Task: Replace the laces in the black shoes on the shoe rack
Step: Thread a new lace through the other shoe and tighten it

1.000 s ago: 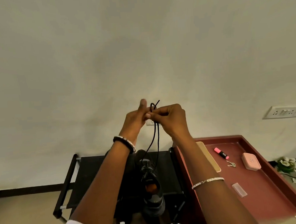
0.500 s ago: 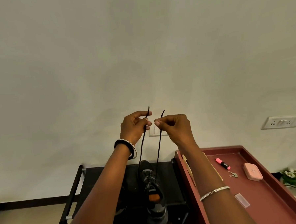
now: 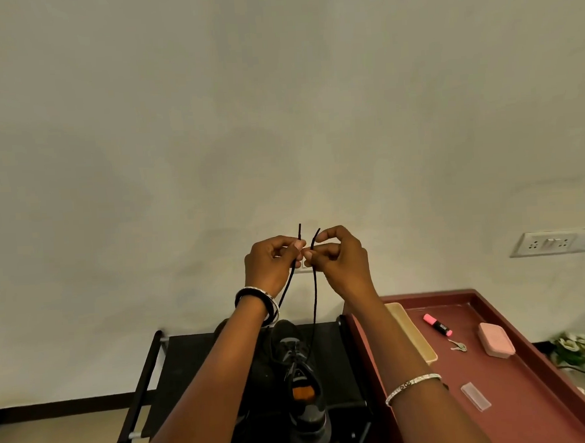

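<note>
Black round cord, thin: one lace [image 3: 314, 305], its two strands rising from the black shoe [image 3: 303, 390] at 6 o'clock in my view. Both strands are near taut, and the two tips stand free above the fingers.

My read on the grip: the left hand [image 3: 269, 266] pinches the left strand between thumb and forefinger. The right hand [image 3: 344, 262] pinches the right strand likewise, its other fingers curled. The fingertips of the two hands nearly meet.

One shoe is plainly seen: matte black, grey panels, orange patch on the tongue, toe towards 12 o'clock. It stands on the black fabric shelf of the tube-framed shoe rack [image 3: 176, 363].

At the rack's 3 o'clock, touching it, is a maroon rimmed table [image 3: 531, 412]. On it I count:
- one pink highlighter [image 3: 438, 329]
- one small set of keys [image 3: 458, 346]
- one rounded pink case [image 3: 495, 339]
- one clear plastic strip [image 3: 475, 396]
- one beige oblong tray [image 3: 412, 333]
</note>
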